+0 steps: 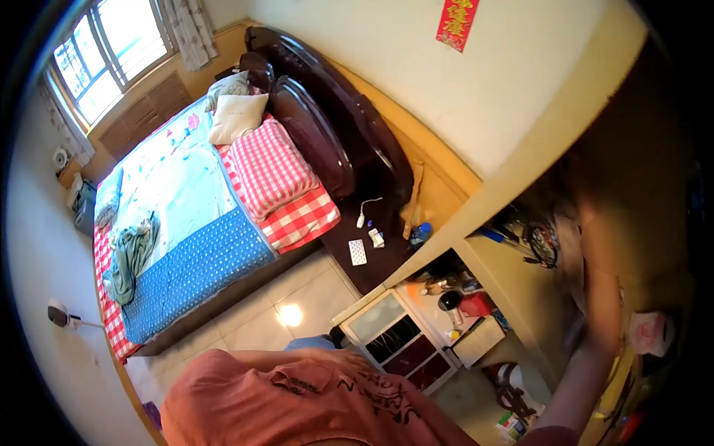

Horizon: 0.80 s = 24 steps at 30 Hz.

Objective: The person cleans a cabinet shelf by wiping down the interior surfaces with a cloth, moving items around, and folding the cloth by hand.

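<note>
My right arm stretches up into the shadowed cabinet (506, 271) on the right. At its end, my right hand (587, 201) is dark and blurred beside a greyish cloth (571, 249); I cannot tell what its fingers do. A bundle of cables (541, 241) and a blue pen-like item (492, 236) lie just left of that cloth. Low in front of my orange shirt (290, 405), my left hand (346, 360) lies flat with fingers extended, close to a panelled white-framed door (401, 338).
Small bottles, a red box (474, 304) and a pale box (480, 342) fill a lower shelf. A dark bedside table (349, 271) holds a blister pack (358, 252) and a white cable. Beyond stands a bed (193, 253) with checked bedding. A white bag (651, 332) is at far right.
</note>
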Motion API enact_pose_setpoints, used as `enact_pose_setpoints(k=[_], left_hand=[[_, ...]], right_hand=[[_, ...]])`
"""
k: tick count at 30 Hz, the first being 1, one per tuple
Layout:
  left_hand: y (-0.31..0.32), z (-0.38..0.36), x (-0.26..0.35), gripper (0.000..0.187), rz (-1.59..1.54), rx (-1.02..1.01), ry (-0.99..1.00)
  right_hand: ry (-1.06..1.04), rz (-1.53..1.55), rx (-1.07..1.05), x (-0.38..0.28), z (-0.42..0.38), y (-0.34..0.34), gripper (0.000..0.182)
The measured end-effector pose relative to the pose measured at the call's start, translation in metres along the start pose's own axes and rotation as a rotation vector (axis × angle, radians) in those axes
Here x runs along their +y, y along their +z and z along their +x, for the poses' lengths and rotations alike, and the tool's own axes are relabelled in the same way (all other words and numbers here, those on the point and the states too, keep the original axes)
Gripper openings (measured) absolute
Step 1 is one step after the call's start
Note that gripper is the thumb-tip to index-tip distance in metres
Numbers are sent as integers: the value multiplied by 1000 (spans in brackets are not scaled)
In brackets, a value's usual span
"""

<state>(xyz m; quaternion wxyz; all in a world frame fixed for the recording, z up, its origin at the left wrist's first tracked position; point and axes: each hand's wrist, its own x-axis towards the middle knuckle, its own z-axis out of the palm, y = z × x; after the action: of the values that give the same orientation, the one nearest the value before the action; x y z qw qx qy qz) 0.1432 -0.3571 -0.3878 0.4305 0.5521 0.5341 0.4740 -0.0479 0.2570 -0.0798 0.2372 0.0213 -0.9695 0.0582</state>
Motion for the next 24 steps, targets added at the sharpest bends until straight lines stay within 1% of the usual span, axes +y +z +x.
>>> enact_pose_setpoints(k=[7,9,10,12,13,15,16,17,18,19,21,22,24], left_hand=[[-8,17,-3,60,44,-54,46],[-10,22,-4,60,53,-77,61],[-11,25,-3,60,58,-90,67],[-13,30,-4,61,67,-111,82],[-13,34,-5,61,73,-121,93],[-15,40,-6,61,86,-132,115],[-17,44,-7,61,91,-138,123],[-18,48,-9,61,100,-147,136],[-19,51,-9,62,104,-156,142],[-19,54,-10,62,109,-164,154],[-19,59,-10,62,135,-171,188],[-18,58,-9,62,144,-161,206],[-17,60,-8,63,174,-141,244]], right_hand=[[-10,-70,27,-12,10,16,36],[40,-103,104,-13,11,27,35],[63,-118,106,-21,11,22,35],[139,-78,-47,-38,14,11,35],[157,-93,-49,-44,13,8,35],[161,-20,-36,-52,11,2,36],[179,-36,-34,-52,13,3,36],[144,-126,-47,-47,16,8,37],[111,-213,-64,-36,17,11,38],[129,-221,-63,-17,16,16,38],[53,-86,-12,3,21,35,38],[35,-63,-28,1,24,41,38],[61,-29,39,-7,28,42,37]])
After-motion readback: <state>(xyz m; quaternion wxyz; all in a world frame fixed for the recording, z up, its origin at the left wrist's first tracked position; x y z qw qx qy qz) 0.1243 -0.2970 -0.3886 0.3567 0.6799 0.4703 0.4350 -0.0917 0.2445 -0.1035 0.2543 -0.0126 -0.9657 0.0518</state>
